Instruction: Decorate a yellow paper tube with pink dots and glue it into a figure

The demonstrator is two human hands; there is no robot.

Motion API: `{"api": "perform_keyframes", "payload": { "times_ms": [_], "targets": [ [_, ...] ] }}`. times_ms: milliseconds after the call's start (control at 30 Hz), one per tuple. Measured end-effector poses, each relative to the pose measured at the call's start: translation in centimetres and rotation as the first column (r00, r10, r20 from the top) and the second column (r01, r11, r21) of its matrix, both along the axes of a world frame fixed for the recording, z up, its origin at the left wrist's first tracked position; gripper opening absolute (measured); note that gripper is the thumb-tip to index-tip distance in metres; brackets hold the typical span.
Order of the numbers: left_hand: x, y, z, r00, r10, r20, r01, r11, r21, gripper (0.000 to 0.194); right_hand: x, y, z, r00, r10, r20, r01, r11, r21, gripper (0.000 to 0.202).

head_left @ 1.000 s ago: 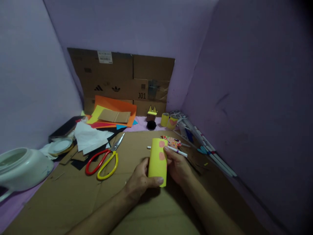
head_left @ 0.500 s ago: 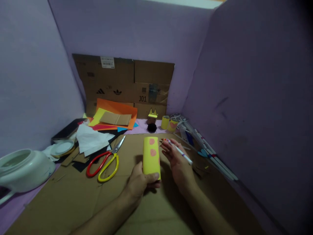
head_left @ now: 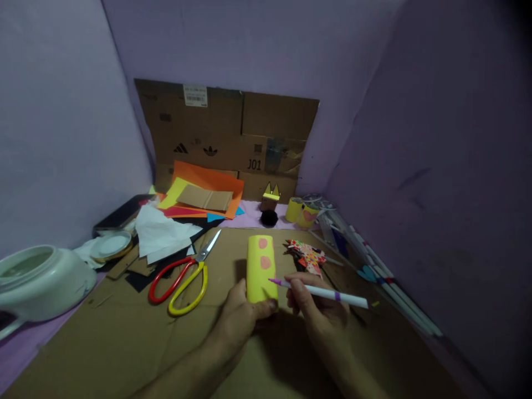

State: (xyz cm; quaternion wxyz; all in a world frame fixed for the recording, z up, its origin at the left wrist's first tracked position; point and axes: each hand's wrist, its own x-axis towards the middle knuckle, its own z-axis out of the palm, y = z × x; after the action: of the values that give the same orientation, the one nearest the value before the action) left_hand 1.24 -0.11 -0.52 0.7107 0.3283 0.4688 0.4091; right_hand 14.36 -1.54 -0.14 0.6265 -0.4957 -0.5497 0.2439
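Observation:
My left hand is wrapped round the lower end of a yellow paper-covered roll, thumb across its front. Two pinkish-red spots show on the upper part of the roll's near face. Between the thumb and fingers of my right hand is a white felt-tip pen with a purple band and purple tip. That tip is at the roll's right side, touching it or very close; I cannot tell which. Just beyond my right hand lies a colourful patterned piece, its kind unclear.
Scissors with one red and one yellow handle lie on the cardboard at left. Behind them are white paper pieces and coloured sheets. A white pot stands far left. Several white pens line the right wall.
My right hand has moved down and turned, bringing the pen's purple tip to the roll. The patterned piece behind it has come into view. My left hand keeps its hold.

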Motion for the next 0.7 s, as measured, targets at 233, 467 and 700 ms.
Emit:
{"api": "perform_keyframes", "payload": {
  "times_ms": [233, 467, 700],
  "targets": [
    [0.0, 0.0, -0.2, 0.999, 0.002, -0.043, -0.003, 1.000, -0.013, 0.054, 0.1, -0.1, -0.6, 0.993, -0.040, 0.112, 0.039, 0.999, 0.014, 0.019],
    [0.0, 0.0, 0.0, 0.999, -0.028, -0.015, 0.028, 0.999, -0.018, 0.056, 0.4, 0.2, -1.3, 0.990, 0.043, 0.134, -0.043, 0.999, -0.003, 0.016],
    [0.0, 0.0, 0.5, 0.999, -0.032, -0.041, 0.031, 0.999, -0.024, 0.053, 0.4, 0.3, -1.4, 0.992, 0.079, 0.103, -0.081, 0.997, 0.012, 0.014]
  ]
}}
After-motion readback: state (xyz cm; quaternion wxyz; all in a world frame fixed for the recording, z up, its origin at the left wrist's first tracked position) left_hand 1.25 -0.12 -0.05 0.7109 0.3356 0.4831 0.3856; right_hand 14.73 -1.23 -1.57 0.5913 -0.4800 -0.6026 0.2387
